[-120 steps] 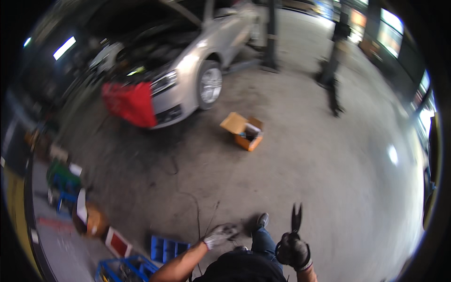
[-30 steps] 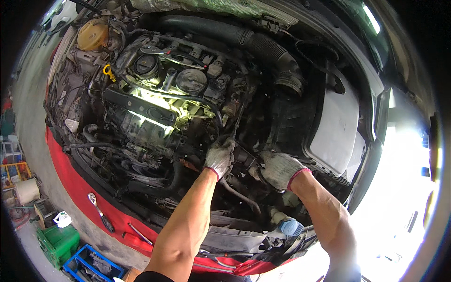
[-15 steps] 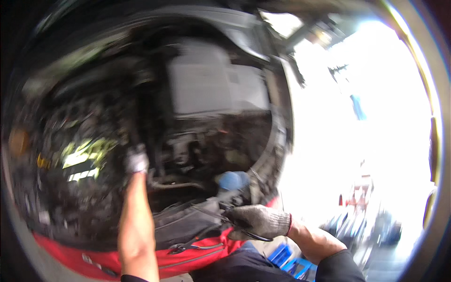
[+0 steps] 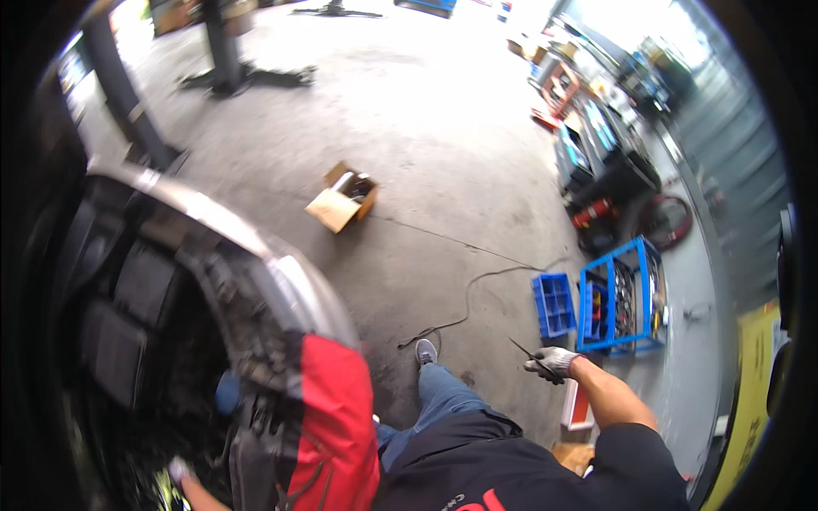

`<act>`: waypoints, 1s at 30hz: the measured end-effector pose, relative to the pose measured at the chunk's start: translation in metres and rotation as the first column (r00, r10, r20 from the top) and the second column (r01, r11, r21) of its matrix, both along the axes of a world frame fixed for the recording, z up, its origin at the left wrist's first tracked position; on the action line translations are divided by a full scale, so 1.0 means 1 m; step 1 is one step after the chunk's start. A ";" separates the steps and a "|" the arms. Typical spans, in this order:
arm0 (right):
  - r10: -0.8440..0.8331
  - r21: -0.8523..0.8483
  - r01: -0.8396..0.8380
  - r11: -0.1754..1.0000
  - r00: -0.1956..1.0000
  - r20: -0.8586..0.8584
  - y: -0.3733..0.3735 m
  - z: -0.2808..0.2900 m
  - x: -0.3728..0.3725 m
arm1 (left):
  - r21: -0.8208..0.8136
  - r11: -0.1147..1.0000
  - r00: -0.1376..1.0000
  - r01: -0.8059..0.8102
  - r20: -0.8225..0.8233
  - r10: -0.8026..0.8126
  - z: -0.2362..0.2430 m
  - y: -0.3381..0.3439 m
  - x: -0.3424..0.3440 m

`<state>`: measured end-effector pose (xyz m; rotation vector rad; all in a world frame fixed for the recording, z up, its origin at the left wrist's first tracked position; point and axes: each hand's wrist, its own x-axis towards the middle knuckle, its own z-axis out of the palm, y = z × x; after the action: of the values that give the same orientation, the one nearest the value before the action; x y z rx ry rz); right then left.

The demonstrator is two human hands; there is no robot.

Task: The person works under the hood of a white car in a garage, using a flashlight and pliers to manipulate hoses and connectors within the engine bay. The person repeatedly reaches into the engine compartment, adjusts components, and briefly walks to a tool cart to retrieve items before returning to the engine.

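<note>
My right hand (image 4: pixel 554 364), in a grey-white glove with dark palm, is closed around a long, slim, dark tool (image 4: pixel 525 351) with a pointed tip; its exact kind is unclear. The tool points up and left over the concrete floor, beside the blue rack. My left hand (image 4: pixel 177 470), in a pale glove, reaches into the car's dark engine bay (image 4: pixel 128 409) at lower left. Its fingers are blurred and partly lost in shadow. A round blue cap (image 4: pixel 227 393) sits between that hand and the car's front edge. Over the front edge lies a red cover (image 4: pixel 334 417).
A blue metal rack (image 4: pixel 620 298) holds tools, with a blue divided bin (image 4: pixel 554 305) alongside. An open cardboard box (image 4: pixel 343 198) stands on the floor. A dark cable (image 4: pixel 469 302) trails across the concrete. Lift posts (image 4: pixel 223 51) rise beyond the car.
The view has swung right, away from the engine bay. My right hand has carried the slim tool from the car's front edge out toward the blue rack. My left hand stays in the bay.
</note>
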<state>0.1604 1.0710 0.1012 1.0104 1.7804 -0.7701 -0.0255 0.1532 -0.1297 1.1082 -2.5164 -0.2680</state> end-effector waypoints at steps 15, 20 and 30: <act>-0.264 -0.286 0.121 0.950 0.801 -0.537 0.275 -0.188 -0.070 | 0.941 0.215 0.287 0.262 0.137 -0.948 0.064 0.859 -0.135; -0.182 -0.247 0.066 0.967 0.858 -0.481 0.341 -0.203 -0.097 | 0.944 0.224 0.085 0.241 0.209 -0.974 0.061 1.006 -0.206; -0.370 -0.105 0.355 0.929 0.894 -0.252 0.541 -0.260 -0.071 | 0.885 0.412 -0.152 0.219 0.448 -0.881 0.025 1.259 -0.401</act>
<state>0.0891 1.6121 -0.1591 1.2688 1.8029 -1.2343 -0.4263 1.4127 -0.1045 -0.4069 -4.2740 -0.8339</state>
